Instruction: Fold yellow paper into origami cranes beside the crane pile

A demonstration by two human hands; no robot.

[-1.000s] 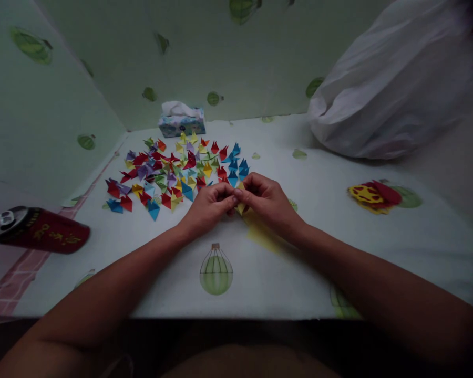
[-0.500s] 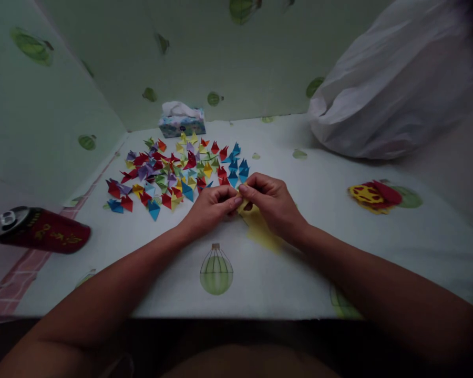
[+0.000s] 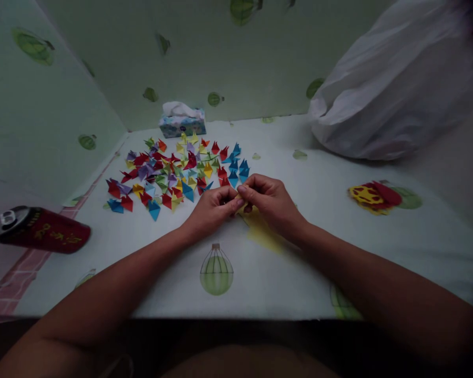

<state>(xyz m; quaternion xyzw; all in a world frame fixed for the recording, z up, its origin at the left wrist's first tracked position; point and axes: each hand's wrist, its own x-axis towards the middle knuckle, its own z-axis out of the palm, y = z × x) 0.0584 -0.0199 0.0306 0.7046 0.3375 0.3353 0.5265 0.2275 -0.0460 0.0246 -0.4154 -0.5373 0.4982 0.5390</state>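
Hands (image 3: 238,207) meet fingertip to fingertip — thumbs pinching small yellow paper (image 3: 242,200).

Folded papers (image 3: 154,209) on tbl (image 3: 161,283), ctr-L of frame; tissue box (image 3: 183,126) just behind, upper ctr-L; can (image 3: 43,230) at far L; bag (image 3: 386,105) upper R, cutouts (image 3: 372,196) on tbl before it.

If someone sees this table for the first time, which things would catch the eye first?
Probably the heap of small, many-coloured folded-paper figures, spread left of centre, beyond the left hand. Next, perhaps, the big white plastic bag at the upper right, and the dark red metal can with yellow characters, at the left edge.
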